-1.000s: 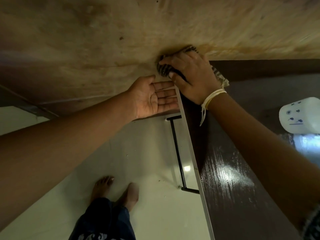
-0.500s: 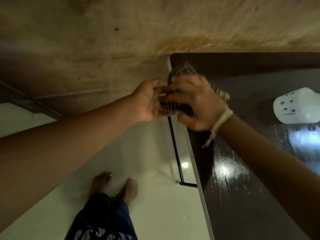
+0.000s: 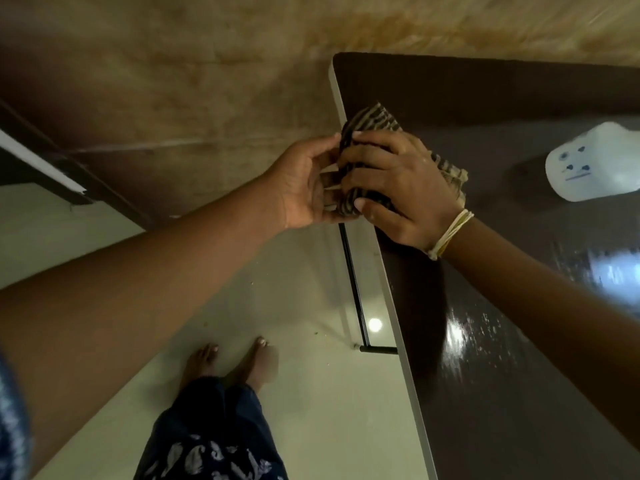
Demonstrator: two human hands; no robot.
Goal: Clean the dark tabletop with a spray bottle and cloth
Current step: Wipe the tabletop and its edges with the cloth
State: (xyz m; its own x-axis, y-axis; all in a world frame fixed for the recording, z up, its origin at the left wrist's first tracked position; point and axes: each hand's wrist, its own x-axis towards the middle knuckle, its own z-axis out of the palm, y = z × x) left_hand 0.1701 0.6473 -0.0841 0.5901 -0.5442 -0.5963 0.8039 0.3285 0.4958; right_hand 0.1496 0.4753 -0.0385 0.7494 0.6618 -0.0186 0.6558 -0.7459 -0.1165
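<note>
The striped cloth (image 3: 372, 133) is bunched at the left edge of the dark bench (image 3: 519, 341), near its far corner, and is held there by both hands. It is clutched from above by the right hand (image 3: 394, 188): the fingers are curled over the wad and the thumb is pressed into its near side, so the right grip is closed round the cloth. A frayed end of the cloth is seen behind this hand, lying on the bench top. A pale thread band (image 3: 450, 233) is worn on the right wrist.

The left hand (image 3: 304, 188) is held just off the bench edge, palm turned toward the cloth, with its fingers bent loosely and touching the cloth's outer side; whether the left grip pinches the fabric or only cups it cannot be told.

To the right of the right grip, well apart, a white plastic bottle (image 3: 595, 164) with dark markings is seen on the bench; its top is cut off by the picture's edge. Nearer than the grip, wet streaks and a bright glare are seen on the glossy bench surface.

Below the left grip, a black metal bench leg (image 3: 353, 285) is seen under the edge, standing on a pale floor (image 3: 311, 410). Bare feet (image 3: 228, 362) and dark patterned trousers (image 3: 211, 438) are visible on that floor. Beyond both grips, a stained brownish wall (image 3: 207, 64) is seen.
</note>
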